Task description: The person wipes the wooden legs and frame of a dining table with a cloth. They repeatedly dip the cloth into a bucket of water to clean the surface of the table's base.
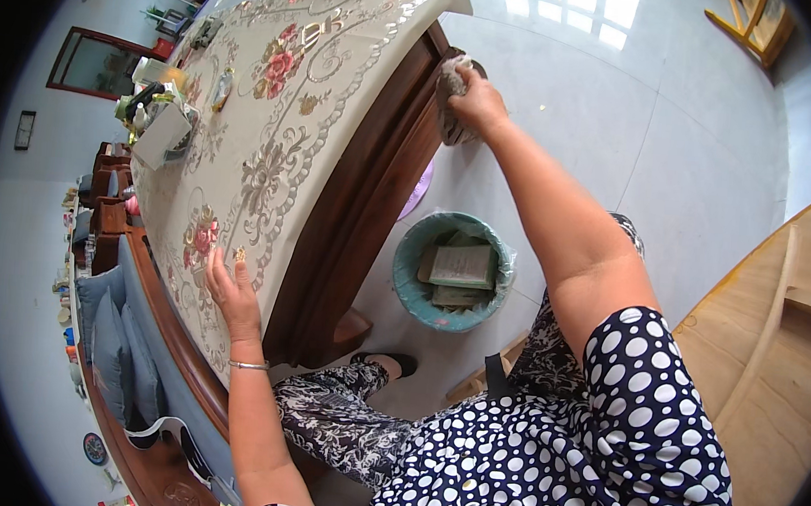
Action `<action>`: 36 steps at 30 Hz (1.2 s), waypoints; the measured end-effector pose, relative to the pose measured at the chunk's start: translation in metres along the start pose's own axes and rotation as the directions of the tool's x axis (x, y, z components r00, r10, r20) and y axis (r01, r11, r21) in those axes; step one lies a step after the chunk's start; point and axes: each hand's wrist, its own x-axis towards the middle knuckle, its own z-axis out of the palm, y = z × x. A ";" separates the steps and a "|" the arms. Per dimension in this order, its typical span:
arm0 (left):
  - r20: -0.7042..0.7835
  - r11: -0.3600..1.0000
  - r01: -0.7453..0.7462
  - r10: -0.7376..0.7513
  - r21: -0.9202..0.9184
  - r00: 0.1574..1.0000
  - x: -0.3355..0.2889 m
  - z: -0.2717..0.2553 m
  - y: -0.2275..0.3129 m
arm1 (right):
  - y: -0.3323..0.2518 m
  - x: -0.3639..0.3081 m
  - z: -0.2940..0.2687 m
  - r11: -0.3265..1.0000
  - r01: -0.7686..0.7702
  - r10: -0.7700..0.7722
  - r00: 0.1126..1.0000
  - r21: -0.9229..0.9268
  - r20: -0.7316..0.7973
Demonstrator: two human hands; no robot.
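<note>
My right hand is closed around a crumpled grey-brown rag. The rag lies against the dark wooden corner of the table, at the far end of its side. On the table's near end, my left hand rests with its fingers stretched out and holds nothing. It touches the cream tablecloth, which is printed with red roses and scrolls. A small brownish spot shows beside the left thumb; whether it is a crumb or part of the print, I cannot tell.
A teal bin with a clear liner stands on the floor between table and legs, holding flat packages. Behind it shows a purple rim. A grey box and clutter crowd the table's left. A wooden piece of furniture stands to the right.
</note>
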 end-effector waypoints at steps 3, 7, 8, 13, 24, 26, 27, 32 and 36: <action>0.038 1.000 -0.019 0.019 -0.007 0.999 0.001 0.003 0.013 | 0.008 0.023 0.001 0.995 0.050 -0.048 0.999 0.084 -0.025; 0.069 0.998 0.016 -0.013 -0.052 0.998 0.002 0.003 0.022 | 0.015 0.050 0.018 0.990 0.102 -0.099 0.994 0.093 -0.040; 0.082 0.998 0.022 -0.018 -0.054 0.996 0.002 0.001 0.023 | 0.015 0.053 0.023 0.992 0.095 -0.095 0.995 0.087 0.007; 0.084 0.998 0.013 -0.008 -0.065 0.996 0.000 0.002 0.024 | 0.000 0.059 0.021 0.982 0.094 -0.080 0.993 -0.166 0.092; 0.053 0.999 -0.010 0.012 -0.044 0.999 0.004 0.006 0.015 | -0.049 -0.022 0.033 0.838 0.384 -0.259 0.905 -0.387 0.337; 0.027 0.998 -0.005 0.006 -0.064 1.000 0.004 0.006 0.017 | -0.053 -0.037 0.043 0.804 0.441 -0.284 0.874 -0.398 0.394; 0.018 0.998 -0.009 0.010 -0.062 1.000 0.004 0.006 0.017 | -0.060 -0.049 0.043 0.790 0.472 -0.299 0.853 -0.391 0.428; -0.021 0.998 -0.050 0.049 -0.042 0.999 0.004 0.012 0.014 | -0.070 -0.082 0.065 0.727 0.598 -0.361 0.751 -0.337 0.553; -0.043 0.998 -0.052 0.051 -0.027 0.998 0.003 0.012 0.010 | -0.083 -0.113 0.091 0.698 0.624 -0.314 0.708 -0.352 0.633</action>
